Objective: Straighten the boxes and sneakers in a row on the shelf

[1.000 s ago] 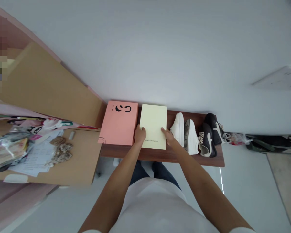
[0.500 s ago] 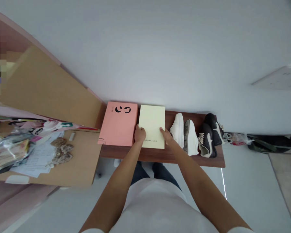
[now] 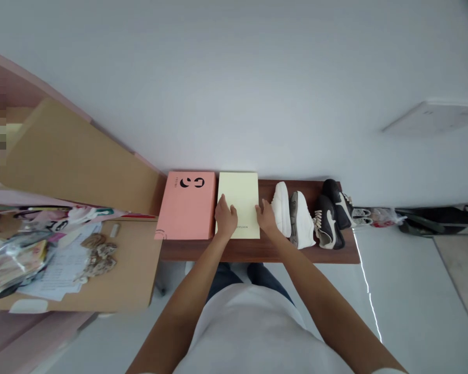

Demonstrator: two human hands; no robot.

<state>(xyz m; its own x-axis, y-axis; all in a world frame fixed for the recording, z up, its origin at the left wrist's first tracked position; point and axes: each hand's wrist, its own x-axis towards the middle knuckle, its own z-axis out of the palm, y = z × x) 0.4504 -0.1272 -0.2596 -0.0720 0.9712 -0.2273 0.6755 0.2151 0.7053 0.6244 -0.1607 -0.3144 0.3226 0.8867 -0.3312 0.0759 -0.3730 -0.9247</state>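
A pale yellow box (image 3: pixel 239 196) lies flat on a dark wooden bench (image 3: pixel 257 249) against the white wall. My left hand (image 3: pixel 225 218) rests on the box's near left part, fingers spread on the lid. My right hand (image 3: pixel 265 217) presses against its near right edge. Right beside the yellow box on the left lies a pink box (image 3: pixel 186 205) with black lettering; the two boxes touch or nearly touch.
A pair of white sneakers (image 3: pixel 292 214) and a pair of black sneakers (image 3: pixel 331 213) stand on the bench to the right. A tan desk (image 3: pixel 132 265) with papers, packets and a cardboard panel is on the left. Bags lie on the floor at far right.
The yellow box has slid back toward the wall and squared up beside the pink box. My left hand has moved further onto its lid; the view shifted slightly.
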